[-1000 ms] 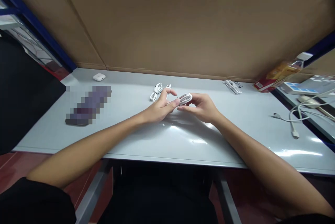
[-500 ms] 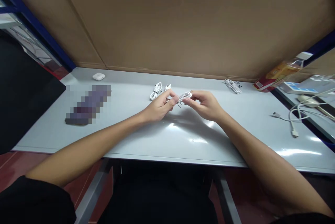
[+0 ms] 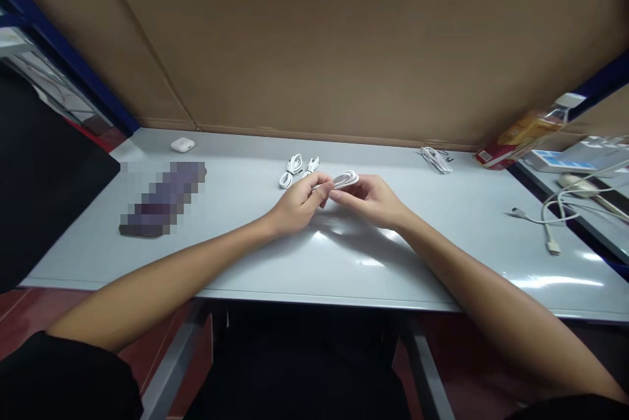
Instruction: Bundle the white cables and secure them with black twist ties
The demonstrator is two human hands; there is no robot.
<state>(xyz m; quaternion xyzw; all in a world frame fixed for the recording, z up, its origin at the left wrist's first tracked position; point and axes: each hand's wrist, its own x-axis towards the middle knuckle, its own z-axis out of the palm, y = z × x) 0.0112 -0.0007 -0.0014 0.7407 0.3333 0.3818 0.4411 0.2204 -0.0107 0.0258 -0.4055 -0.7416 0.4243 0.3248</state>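
Note:
Above the middle of the table, a coiled white cable (image 3: 346, 178) is between my two hands. My left hand (image 3: 301, 202) pinches one end of the coil between thumb and fingers. My right hand (image 3: 374, 202) is closed round its lower side, the thumb meeting the left fingertips and the other fingers curled behind. The right thumb covers the spot where the coil is tied. Just beyond my left hand lie a white cable bundle (image 3: 291, 171) with a dark tie and another white cable bundle (image 3: 311, 166), partly hidden by that hand.
Farther right lies another tied white cable (image 3: 436, 160). A bottle (image 3: 521, 138) leans at the back right, near loose cables (image 3: 545, 217). At left are a white earbud case (image 3: 183, 145) and a blurred dark flat object (image 3: 164, 200). A brown panel (image 3: 314, 46) stands behind the table.
My right hand has shifted left and closer to my left hand. Its thumb now covers the dark tie ends that showed below the coil. The view has tilted slightly.

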